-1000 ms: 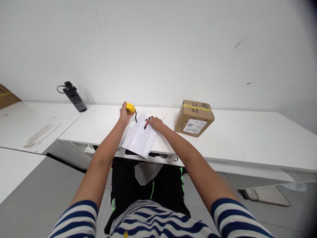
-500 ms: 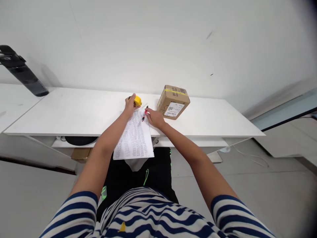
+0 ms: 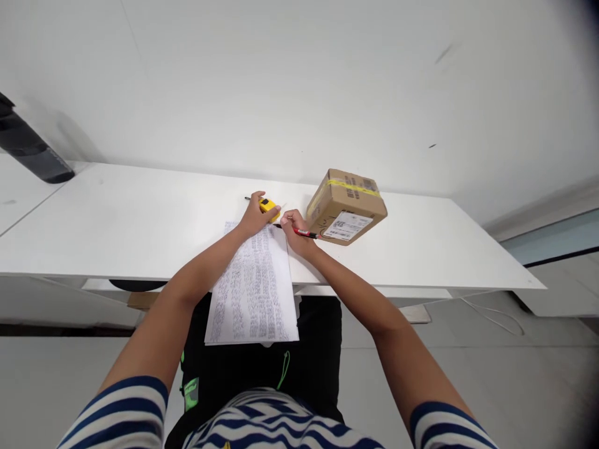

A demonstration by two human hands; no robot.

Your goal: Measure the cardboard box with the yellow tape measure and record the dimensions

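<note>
My left hand (image 3: pixel 256 216) is closed around a yellow tape measure (image 3: pixel 269 208) at the far end of the written sheet. In my right hand (image 3: pixel 296 232) is a red and black pen (image 3: pixel 305 233), its tip pointing left toward the top of the paper. Several columns of handwriting cover the paper (image 3: pixel 255 290), whose near end hangs over the desk edge above my lap. A small dark stick-like piece (image 3: pixel 248 198) shows just behind my left hand; whether it joins the tape measure I cannot tell.
A taped cardboard box (image 3: pixel 347 207) with a white label stands right of my right hand. At the far left a dark cylinder (image 3: pixel 35 146) leans on the white desk (image 3: pixel 154 218). The wall (image 3: pixel 262 87) rises behind, and a cable (image 3: pixel 491 315) lies on the floor.
The pen has turned in my right hand from steeply slanted to nearly level, its tip now by the sheet's top. My left hand still holds the tape measure. The view has shifted slightly.
</note>
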